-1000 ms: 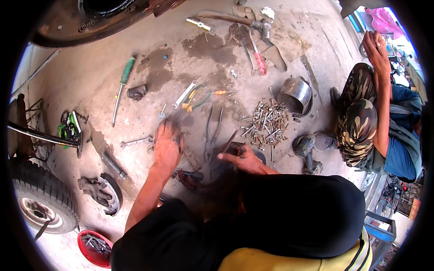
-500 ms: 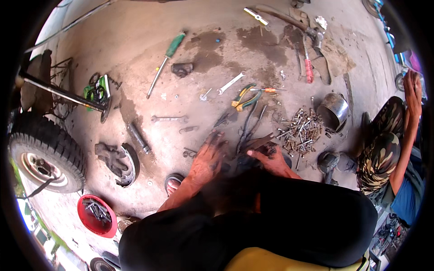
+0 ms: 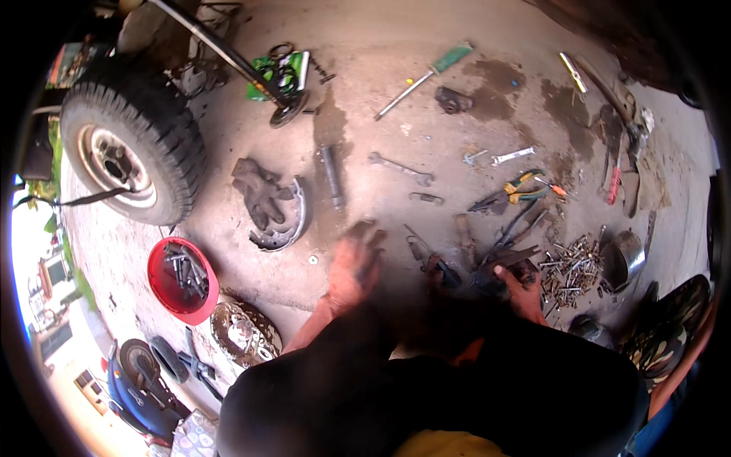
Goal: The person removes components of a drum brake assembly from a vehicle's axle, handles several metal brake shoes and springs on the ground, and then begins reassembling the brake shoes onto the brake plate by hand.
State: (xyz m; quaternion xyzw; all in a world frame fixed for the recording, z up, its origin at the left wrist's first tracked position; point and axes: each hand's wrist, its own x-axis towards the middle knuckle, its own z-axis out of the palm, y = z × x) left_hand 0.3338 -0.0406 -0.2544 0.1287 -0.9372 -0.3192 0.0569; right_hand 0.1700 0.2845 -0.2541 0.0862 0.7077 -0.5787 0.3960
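My left hand is over the concrete floor, blackened fingers stretched out and nothing visible in them. It is nearest a small washer and a dark metal rod. To its left, a curved brake shoe lies beside a dirty glove. My right hand is closed, the thumb pressed on a flat dark metal strip; the curled fingers are partly hidden. Just beyond it are long dark-handled pliers and yellow-green pliers. A heap of bolts lies to its right.
A red bowl of metal parts stands at left, below a wheel. Wrenches, a green-handled screwdriver and a hammer lie farther off. A metal pot and another person's camouflage-clad knee are at right.
The view has swung left, bringing the wheel and red bowl farther in. My left hand has moved left, away from the right one. My right hand keeps the metal strip.
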